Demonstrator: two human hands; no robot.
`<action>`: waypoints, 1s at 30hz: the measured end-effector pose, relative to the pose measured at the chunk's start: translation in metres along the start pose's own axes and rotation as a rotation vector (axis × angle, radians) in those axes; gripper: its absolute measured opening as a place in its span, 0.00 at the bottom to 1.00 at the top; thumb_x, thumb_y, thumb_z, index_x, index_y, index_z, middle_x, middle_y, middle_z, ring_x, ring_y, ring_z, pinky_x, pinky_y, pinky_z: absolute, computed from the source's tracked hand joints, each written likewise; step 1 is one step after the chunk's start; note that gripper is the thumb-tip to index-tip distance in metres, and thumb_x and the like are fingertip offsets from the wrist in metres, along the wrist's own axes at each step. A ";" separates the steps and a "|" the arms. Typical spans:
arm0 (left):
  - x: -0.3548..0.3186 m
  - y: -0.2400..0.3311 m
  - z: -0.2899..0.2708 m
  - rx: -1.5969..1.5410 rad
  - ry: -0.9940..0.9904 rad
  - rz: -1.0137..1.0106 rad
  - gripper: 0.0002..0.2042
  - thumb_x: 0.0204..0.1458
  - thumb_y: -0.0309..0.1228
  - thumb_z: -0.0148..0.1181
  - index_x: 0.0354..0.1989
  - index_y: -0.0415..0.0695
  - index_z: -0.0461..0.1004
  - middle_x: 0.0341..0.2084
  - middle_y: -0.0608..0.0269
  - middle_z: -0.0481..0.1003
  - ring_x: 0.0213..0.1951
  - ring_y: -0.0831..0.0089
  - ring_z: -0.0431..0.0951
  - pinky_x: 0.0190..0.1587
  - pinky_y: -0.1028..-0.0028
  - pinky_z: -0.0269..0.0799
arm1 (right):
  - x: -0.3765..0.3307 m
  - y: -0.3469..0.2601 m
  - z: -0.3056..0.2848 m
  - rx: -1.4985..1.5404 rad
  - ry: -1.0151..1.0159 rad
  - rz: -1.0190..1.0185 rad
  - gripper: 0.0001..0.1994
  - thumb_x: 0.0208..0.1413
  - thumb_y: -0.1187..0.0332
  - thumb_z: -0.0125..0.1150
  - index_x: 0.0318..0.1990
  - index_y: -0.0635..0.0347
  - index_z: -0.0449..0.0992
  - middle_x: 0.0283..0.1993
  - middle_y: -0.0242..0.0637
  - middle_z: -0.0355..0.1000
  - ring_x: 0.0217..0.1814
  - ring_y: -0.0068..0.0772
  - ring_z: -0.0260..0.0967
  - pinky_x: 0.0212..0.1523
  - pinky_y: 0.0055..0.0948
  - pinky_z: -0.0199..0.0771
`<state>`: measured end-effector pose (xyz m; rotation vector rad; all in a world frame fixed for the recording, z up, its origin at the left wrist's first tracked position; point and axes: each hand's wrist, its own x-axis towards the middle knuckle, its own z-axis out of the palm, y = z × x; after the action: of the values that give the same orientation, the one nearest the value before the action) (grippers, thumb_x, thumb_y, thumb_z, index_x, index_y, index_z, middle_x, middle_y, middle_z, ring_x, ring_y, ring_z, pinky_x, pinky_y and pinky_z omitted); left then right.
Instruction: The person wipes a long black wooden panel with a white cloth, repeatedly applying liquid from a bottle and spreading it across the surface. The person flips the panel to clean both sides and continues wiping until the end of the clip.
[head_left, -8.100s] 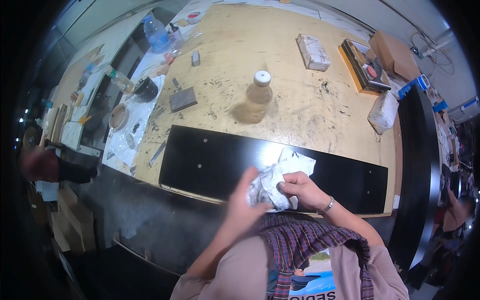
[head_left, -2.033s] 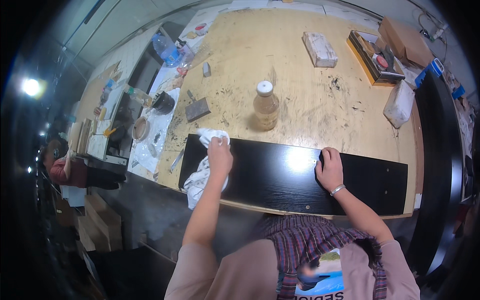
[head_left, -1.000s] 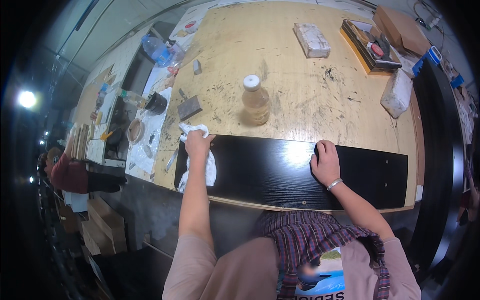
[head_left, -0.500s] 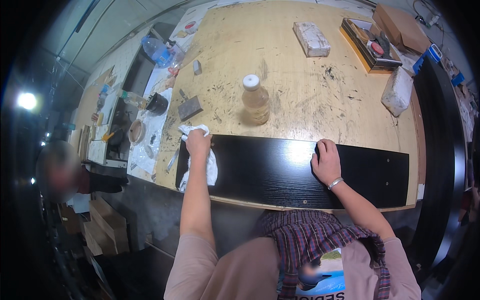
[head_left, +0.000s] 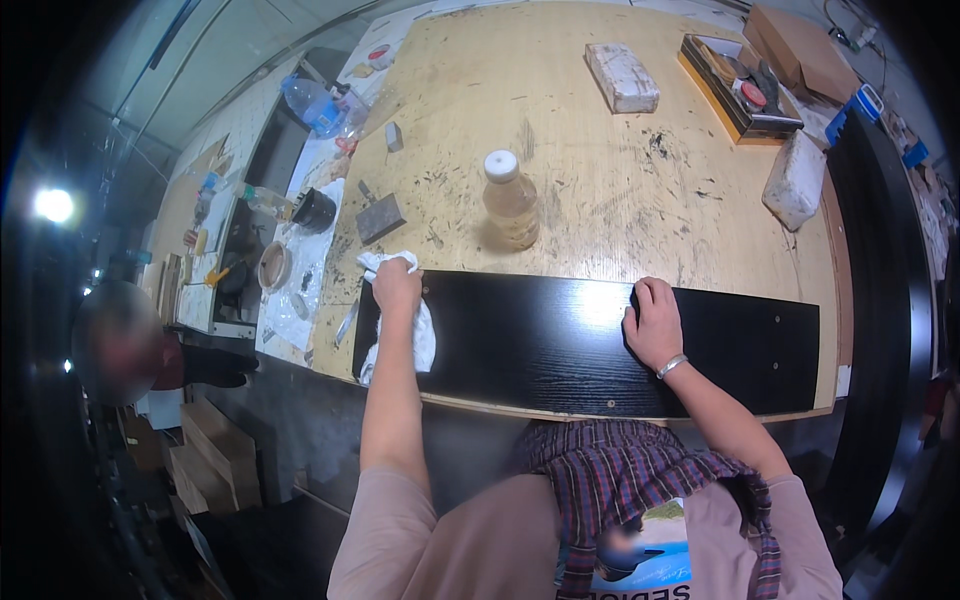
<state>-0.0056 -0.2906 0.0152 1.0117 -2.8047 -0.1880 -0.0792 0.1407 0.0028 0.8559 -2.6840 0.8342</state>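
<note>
A long black wood-grain board [head_left: 520, 345] lies across the near edge of the worktable. At its left end my left hand [head_left: 397, 290] is closed on a bunched white rag [head_left: 423, 335], pressed near the board's far left corner. Part of the cloth hangs below the hand, and my forearm covers some of it. My right hand [head_left: 656, 325] holds the far edge of the board right of its middle, fingers curled over the rim. Small round fittings show in the board near its ends and front edge. Just beyond it stands a plastic bottle [head_left: 512, 205] with a white cap and yellowish liquid.
A grey block [head_left: 380, 218] sits beyond the rag, with a smaller block [head_left: 394, 136] farther back. Wrapped white bricks [head_left: 622, 78] and a box of tools [head_left: 742, 90] occupy the far right. Left are a black cup [head_left: 314, 209] and a blue bottle [head_left: 312, 104]. Another person stands far left.
</note>
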 end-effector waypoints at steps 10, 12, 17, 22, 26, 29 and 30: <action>-0.008 0.013 -0.013 -0.059 -0.024 -0.004 0.11 0.50 0.30 0.67 0.40 0.39 0.84 0.39 0.43 0.79 0.43 0.45 0.80 0.47 0.53 0.75 | -0.001 0.001 0.001 -0.001 0.003 0.004 0.15 0.47 0.74 0.60 0.44 0.68 0.70 0.49 0.50 0.66 0.54 0.54 0.65 0.57 0.45 0.68; -0.022 0.012 0.003 -0.043 0.079 0.058 0.10 0.50 0.28 0.65 0.40 0.39 0.83 0.39 0.43 0.77 0.43 0.45 0.79 0.47 0.53 0.74 | 0.000 0.000 0.000 0.005 -0.005 0.010 0.15 0.47 0.75 0.60 0.45 0.68 0.70 0.49 0.50 0.66 0.54 0.54 0.65 0.57 0.45 0.68; -0.068 0.024 0.024 -0.163 0.190 0.309 0.10 0.54 0.24 0.60 0.42 0.37 0.82 0.39 0.48 0.74 0.43 0.50 0.75 0.48 0.57 0.71 | -0.002 0.004 -0.001 0.000 -0.025 0.028 0.18 0.48 0.75 0.60 0.49 0.69 0.70 0.51 0.51 0.67 0.55 0.54 0.66 0.58 0.44 0.69; -0.050 0.007 0.017 -0.145 0.164 0.158 0.09 0.59 0.24 0.56 0.43 0.33 0.80 0.37 0.46 0.74 0.40 0.49 0.76 0.43 0.56 0.71 | -0.002 0.002 -0.001 0.005 -0.026 0.021 0.19 0.48 0.76 0.60 0.49 0.69 0.70 0.51 0.50 0.67 0.55 0.54 0.66 0.59 0.44 0.69; -0.081 0.032 0.024 -0.183 0.208 0.330 0.10 0.55 0.23 0.58 0.42 0.37 0.82 0.35 0.50 0.74 0.41 0.50 0.76 0.43 0.53 0.70 | -0.001 0.006 0.002 -0.002 0.000 0.020 0.17 0.48 0.75 0.60 0.47 0.69 0.70 0.50 0.50 0.66 0.54 0.54 0.65 0.58 0.45 0.69; -0.054 0.006 0.010 -0.133 0.180 0.189 0.10 0.54 0.24 0.59 0.43 0.37 0.82 0.36 0.51 0.74 0.41 0.50 0.76 0.43 0.53 0.68 | -0.002 0.000 0.000 0.012 -0.001 0.002 0.16 0.48 0.75 0.60 0.45 0.68 0.70 0.49 0.51 0.66 0.53 0.54 0.65 0.57 0.45 0.68; -0.048 -0.002 0.015 -0.127 0.192 0.145 0.09 0.55 0.24 0.58 0.40 0.37 0.82 0.37 0.51 0.74 0.41 0.51 0.75 0.42 0.54 0.67 | -0.001 -0.002 0.000 0.018 0.000 0.003 0.16 0.48 0.75 0.59 0.45 0.68 0.70 0.49 0.51 0.67 0.53 0.54 0.65 0.57 0.45 0.68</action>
<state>0.0289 -0.2605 -0.0044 0.7523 -2.6408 -0.2349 -0.0769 0.1397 0.0035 0.8562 -2.6820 0.8599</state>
